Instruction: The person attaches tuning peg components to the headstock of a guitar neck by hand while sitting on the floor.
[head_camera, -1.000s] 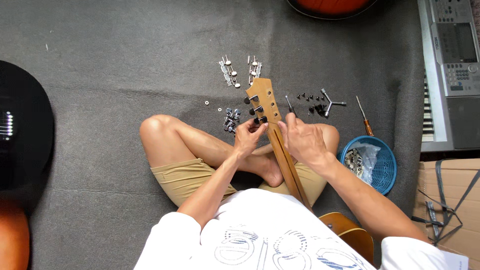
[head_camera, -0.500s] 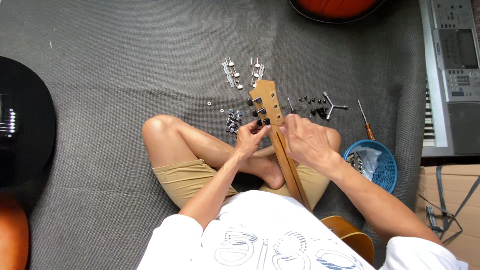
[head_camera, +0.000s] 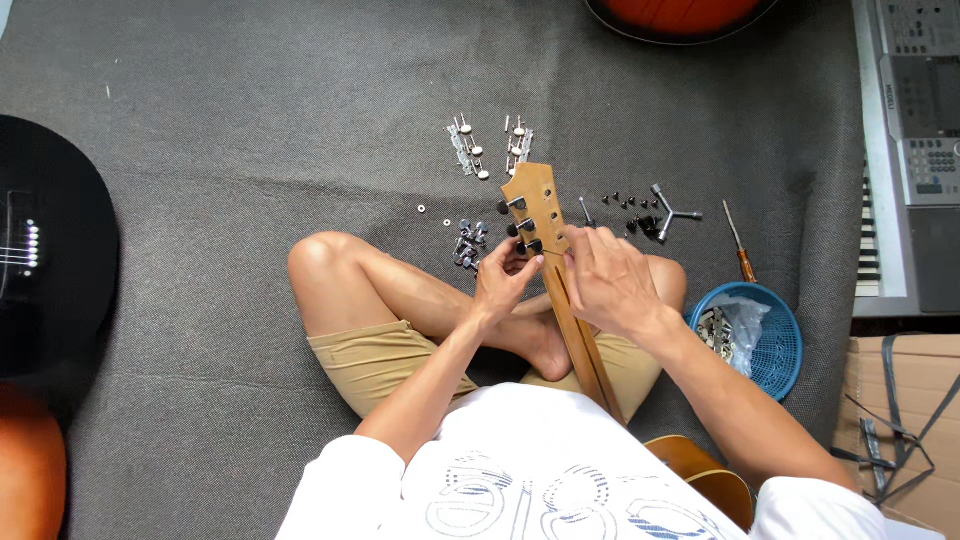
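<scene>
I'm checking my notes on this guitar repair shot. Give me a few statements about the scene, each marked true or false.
1. Both hands are at the guitar's headstock. True: the left hand and right hand flank it.
2. The blue basket sits by the person's left knee. False: it lies on their right side.
3. A screwdriver lies on the grey carpet. True.
4. The headstock carries no tuning pegs. False: dark pegs show on its left edge.
5. A keyboard lies at the right edge. True.
</scene>
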